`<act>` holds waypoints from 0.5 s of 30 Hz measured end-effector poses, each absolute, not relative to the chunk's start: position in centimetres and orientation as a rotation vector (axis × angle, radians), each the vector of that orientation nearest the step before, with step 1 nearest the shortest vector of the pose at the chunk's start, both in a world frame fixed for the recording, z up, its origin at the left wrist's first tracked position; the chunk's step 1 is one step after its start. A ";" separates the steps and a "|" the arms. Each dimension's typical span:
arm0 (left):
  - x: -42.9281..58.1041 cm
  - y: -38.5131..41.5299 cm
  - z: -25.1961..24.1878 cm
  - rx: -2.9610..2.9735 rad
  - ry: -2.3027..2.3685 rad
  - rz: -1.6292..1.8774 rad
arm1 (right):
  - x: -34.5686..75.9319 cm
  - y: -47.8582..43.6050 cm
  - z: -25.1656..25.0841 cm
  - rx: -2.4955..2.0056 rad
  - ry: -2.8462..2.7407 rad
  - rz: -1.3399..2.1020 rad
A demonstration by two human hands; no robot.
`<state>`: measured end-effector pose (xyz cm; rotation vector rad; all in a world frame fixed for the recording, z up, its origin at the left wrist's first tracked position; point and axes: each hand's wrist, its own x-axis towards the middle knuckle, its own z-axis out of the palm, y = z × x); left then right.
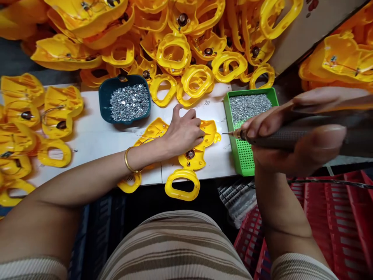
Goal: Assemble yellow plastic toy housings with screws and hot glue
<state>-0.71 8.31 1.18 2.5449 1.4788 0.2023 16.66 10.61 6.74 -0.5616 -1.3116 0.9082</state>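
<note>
My left hand (186,130) is bent over a yellow plastic shell (210,134) on the table, its fingers curled down onto the shell. A round speaker (190,154) sits in the shell's lower part, and a yellow ring-shaped piece (182,185) hangs over the table's front edge. In my right hand (271,121) is an electric screwdriver (281,138), held level with its thin bit pointing left. The bit's tip is near the shell's right end, above the edge of a green basket (246,157) of small metal screws (250,107). Whether my left fingers pinch a screw is hidden.
A dark teal tub (105,102) of silvery washer-like pieces (129,102) stands behind my left hand. Yellow shells (175,52) are heaped along the back, with more shells (61,112) at left. A red crate (320,217) stands low at right. Another shell (153,130) lies under my left wrist.
</note>
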 end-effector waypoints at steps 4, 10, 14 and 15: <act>-0.6 8.3 1.7 2.546 1.504 0.153 | 14.2 10.5 5.6 -0.367 -1.380 0.969; -0.5 8.5 1.7 2.498 1.512 0.180 | 13.5 11.8 2.9 -0.351 -1.400 0.974; -0.5 8.6 1.8 2.499 1.518 0.175 | 13.3 12.0 2.7 -0.328 -1.442 0.974; -0.5 8.6 1.8 2.501 1.514 0.175 | 13.3 12.0 2.6 -0.332 -1.439 0.970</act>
